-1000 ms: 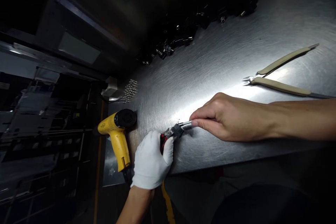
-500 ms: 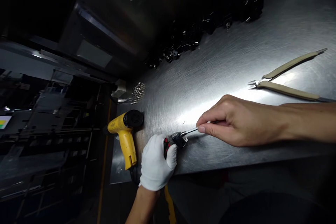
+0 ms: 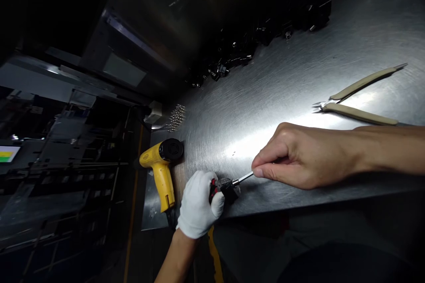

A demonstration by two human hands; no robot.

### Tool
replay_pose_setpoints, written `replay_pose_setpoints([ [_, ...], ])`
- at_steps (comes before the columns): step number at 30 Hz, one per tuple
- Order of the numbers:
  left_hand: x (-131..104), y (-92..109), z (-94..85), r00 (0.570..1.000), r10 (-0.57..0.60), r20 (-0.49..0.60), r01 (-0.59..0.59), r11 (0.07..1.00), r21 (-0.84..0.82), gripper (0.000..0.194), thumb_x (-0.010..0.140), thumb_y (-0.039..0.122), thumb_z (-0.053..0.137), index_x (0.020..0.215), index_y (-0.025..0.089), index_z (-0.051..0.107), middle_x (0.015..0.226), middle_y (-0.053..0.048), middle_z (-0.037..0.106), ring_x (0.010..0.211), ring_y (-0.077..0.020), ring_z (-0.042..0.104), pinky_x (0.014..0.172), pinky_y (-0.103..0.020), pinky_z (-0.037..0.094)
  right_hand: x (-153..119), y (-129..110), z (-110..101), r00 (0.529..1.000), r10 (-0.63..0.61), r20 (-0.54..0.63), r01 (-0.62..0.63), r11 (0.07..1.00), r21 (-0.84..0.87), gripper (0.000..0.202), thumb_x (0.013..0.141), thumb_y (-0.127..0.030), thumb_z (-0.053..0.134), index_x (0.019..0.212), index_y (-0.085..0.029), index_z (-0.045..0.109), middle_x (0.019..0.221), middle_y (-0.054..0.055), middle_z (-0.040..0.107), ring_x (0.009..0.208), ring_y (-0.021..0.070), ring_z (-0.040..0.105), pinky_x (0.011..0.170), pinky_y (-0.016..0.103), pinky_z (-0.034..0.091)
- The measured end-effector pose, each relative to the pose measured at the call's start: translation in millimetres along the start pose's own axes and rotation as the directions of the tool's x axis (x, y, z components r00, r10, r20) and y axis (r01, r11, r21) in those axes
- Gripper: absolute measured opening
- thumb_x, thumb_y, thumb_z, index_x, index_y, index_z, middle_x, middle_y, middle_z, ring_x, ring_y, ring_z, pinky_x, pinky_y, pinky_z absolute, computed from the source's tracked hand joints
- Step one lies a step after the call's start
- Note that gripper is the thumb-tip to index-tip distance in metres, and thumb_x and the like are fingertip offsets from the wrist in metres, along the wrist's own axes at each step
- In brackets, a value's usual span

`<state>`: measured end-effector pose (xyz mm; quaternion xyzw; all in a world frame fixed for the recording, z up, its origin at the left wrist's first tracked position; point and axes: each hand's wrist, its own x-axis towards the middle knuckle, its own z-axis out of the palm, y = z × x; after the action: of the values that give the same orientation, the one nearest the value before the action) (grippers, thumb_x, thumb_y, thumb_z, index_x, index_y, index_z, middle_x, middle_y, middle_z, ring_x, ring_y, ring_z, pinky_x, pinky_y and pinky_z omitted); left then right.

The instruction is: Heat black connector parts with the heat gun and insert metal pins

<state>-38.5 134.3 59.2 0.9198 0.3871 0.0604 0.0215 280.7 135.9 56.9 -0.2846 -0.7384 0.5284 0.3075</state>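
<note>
My left hand [image 3: 198,205], in a white glove, is closed around a red and black tool [image 3: 214,188] that looks like small pliers; the palm hides most of it. Beyond the thumb is a small black block [image 3: 230,190], against the tool's grey head. My bare right hand [image 3: 295,155] pinches a thin silver rod [image 3: 245,177] between thumb and fingertips. The rod slants down to the block, with a wider silver collar at that end. Whether it goes inside the block I cannot tell.
Tan-handled cutters [image 3: 361,112] lie spread on the metal bench [image 3: 265,93]. A yellow heat gun [image 3: 161,177] rests at the left end, near a cluster of small silver pins [image 3: 176,117]. Dark parts [image 3: 239,55] are heaped along the back. The bench's front edge runs below my hands.
The black block and the rod have tilted, with the block's end now slightly lower and farther right. My right hand has shifted slightly down. The whole view has moved a little.
</note>
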Motion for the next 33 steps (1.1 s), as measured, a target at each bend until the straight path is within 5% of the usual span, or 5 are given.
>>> replay_pose_setpoints([
  [24, 4.1, -1.3, -2.3, 0.996, 0.071, 0.049, -0.068, 0.996, -0.058, 0.034, 0.100, 0.047, 0.031, 0.083, 0.022, 0.045, 0.074, -0.004, 0.049, 0.066, -0.0202, 0.046, 0.060, -0.032, 0.035, -1.4, 5.5, -6.7, 0.991, -0.027, 0.130, 0.023, 0.999, 0.025, 0.039, 0.098, -0.027, 0.053, 0.061, -0.018, 0.046, 0.053, -0.007, 0.034, 0.048, 0.0067, 0.029, 0.047, 0.025, 0.027],
  [33, 5.3, 0.6, -3.0, 0.993, 0.115, 0.018, -0.113, 0.988, -0.103, 0.008, 0.089, 0.029, 0.046, 0.088, 0.021, 0.046, 0.076, -0.003, 0.050, 0.066, -0.0183, 0.047, 0.060, -0.031, 0.037, 0.7, 3.7, -4.1, 0.994, -0.045, 0.102, 0.036, 0.996, 0.079, 0.030, 0.093, -0.024, 0.059, 0.066, -0.017, 0.069, 0.050, -0.007, 0.045, 0.046, 0.0071, 0.033, 0.045, 0.025, 0.026],
])
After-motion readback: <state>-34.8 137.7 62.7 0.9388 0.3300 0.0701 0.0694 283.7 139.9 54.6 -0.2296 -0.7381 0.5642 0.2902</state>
